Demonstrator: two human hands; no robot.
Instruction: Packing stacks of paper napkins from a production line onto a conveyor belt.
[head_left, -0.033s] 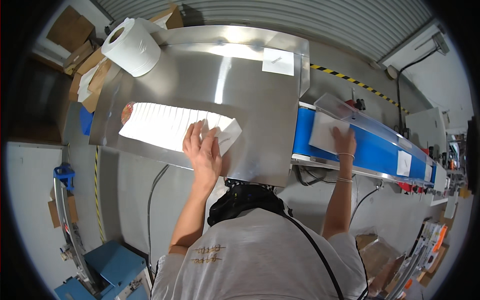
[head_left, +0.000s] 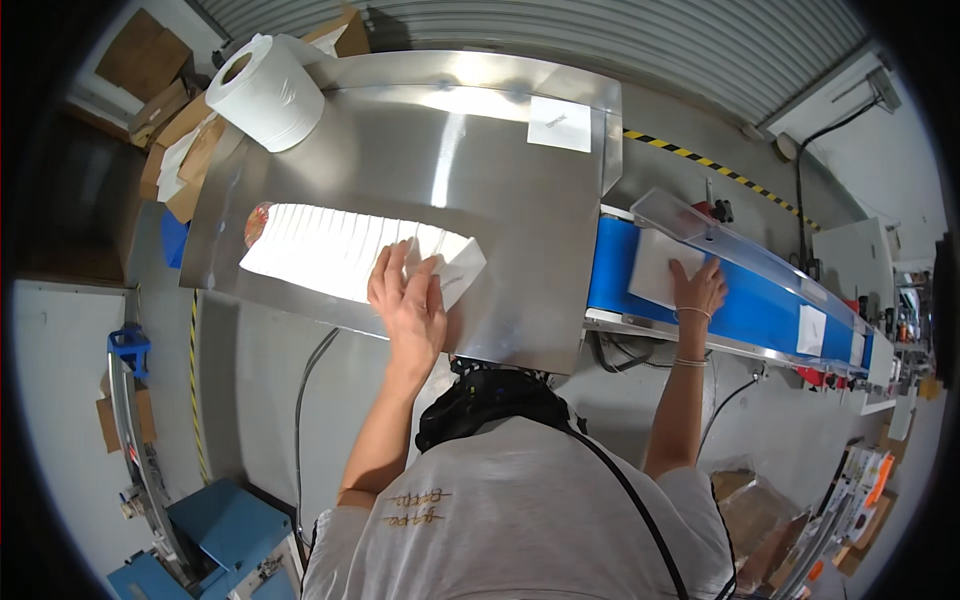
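A long row of white square packets (head_left: pixel 330 246) leans on the steel table. My left hand (head_left: pixel 408 303) lies over its right end, fingers bent, gripping the end packet (head_left: pixel 463 270), which tilts away from the others. Over the blue conveyor belt (head_left: pixel 740 288), right of the table, my right hand (head_left: pixel 703 288) has its fingers spread. It is at the right edge of a white packet (head_left: pixel 655 265) lying flat on the belt, with the thumb touching or just above it. Another white packet (head_left: pixel 811 329) lies farther along the belt.
A large white paper roll (head_left: pixel 275 100) stands at the table's far left corner, beside open cardboard boxes (head_left: pixel 190 170). A white square sheet (head_left: pixel 560 124) lies at the far right of the table (head_left: pixel 520 220). A clear plastic guard (head_left: pixel 680 217) runs along the belt's far side.
The fingers of my right hand have spread, and the hand has shifted slightly right. Packets on the belt have moved a little to the right. My left hand has hardly moved.
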